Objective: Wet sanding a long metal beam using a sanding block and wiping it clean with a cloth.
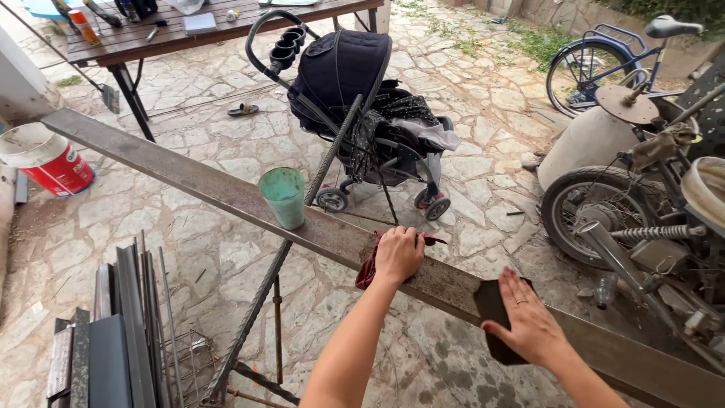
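Your left hand (398, 255) is clenched on a dark red rag (371, 266), pressing it onto the top of a long rusty steel beam (226, 198) that runs slantwise across the view. Your right hand (529, 321) lies flat with fingers spread on a dark sanding sheet (492, 304), holding it against the same beam, a little nearer to you than the rag. A green plastic cup (285, 196) stands upright on the beam, farther along from your left hand. Behind the beam sits a dark stroller (355, 91); a motorbike (642, 219) stands at right and a red-and-white bucket (47, 159) at left.
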